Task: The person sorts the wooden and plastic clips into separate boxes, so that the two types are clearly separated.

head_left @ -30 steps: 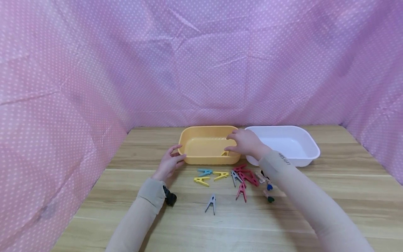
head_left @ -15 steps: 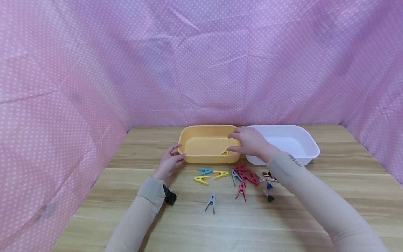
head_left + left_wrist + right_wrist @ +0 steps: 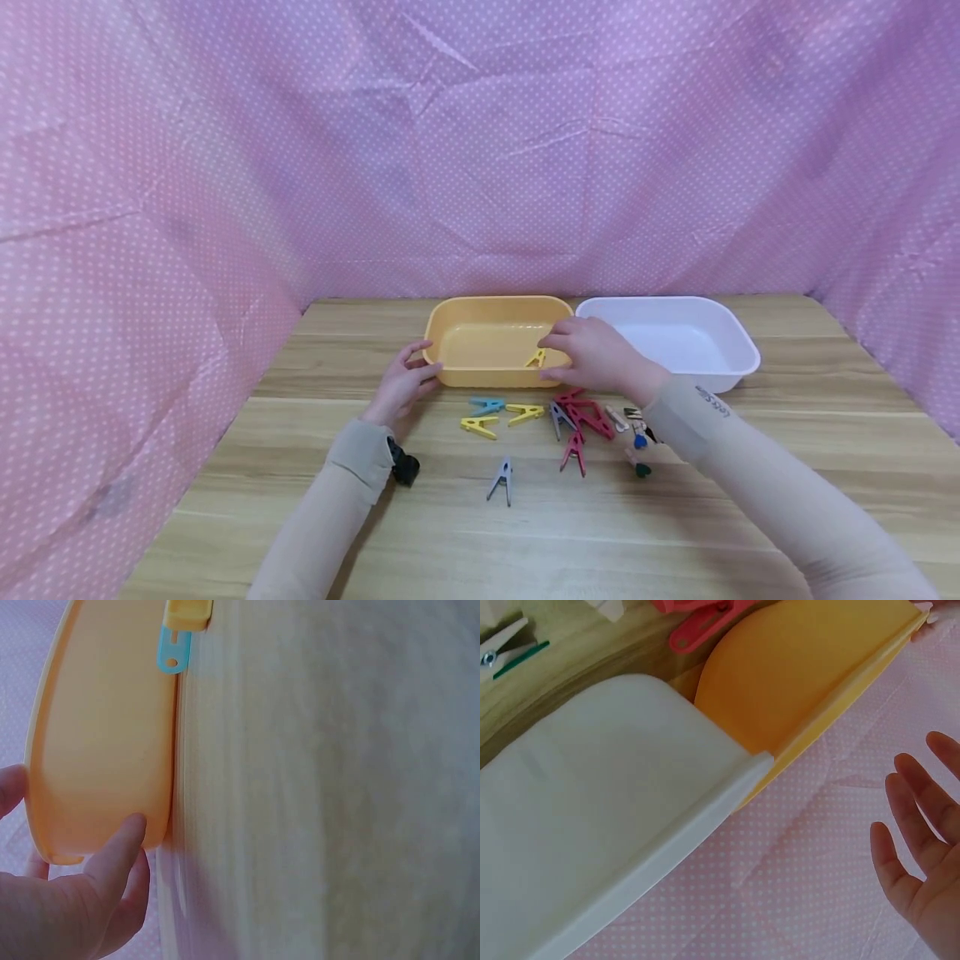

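Observation:
My left hand (image 3: 397, 386) grips the left end of the yellow-orange basin (image 3: 502, 379). In the left wrist view its thumb (image 3: 124, 844) presses the basin's front wall. The right hand (image 3: 596, 357) hovers at the basin's right front corner, thumb in front of the wall and fingers over the inside. Nothing shows between its fingers, which look spread in the right wrist view. Just beside those fingertips, a yellow clothespin (image 3: 536, 358) lies inside the basin. On the table in front are two more yellow clothespins (image 3: 480, 427) and a blue one (image 3: 487, 406).
A white basin (image 3: 720, 337) stands to the right, partly behind the right hand. Red clothespins (image 3: 592, 419) are clustered with a grey one, and another grey clothespin (image 3: 501, 482) lies nearer. Small wooden clips (image 3: 639, 437) lie at right. Pink dotted cloth (image 3: 480, 167) surrounds the table.
The right hand has lowered slightly towards the basin's front wall. Its thumb has come away from the yellow clothespin, which now shows more fully inside the basin. The left hand has stayed in place.

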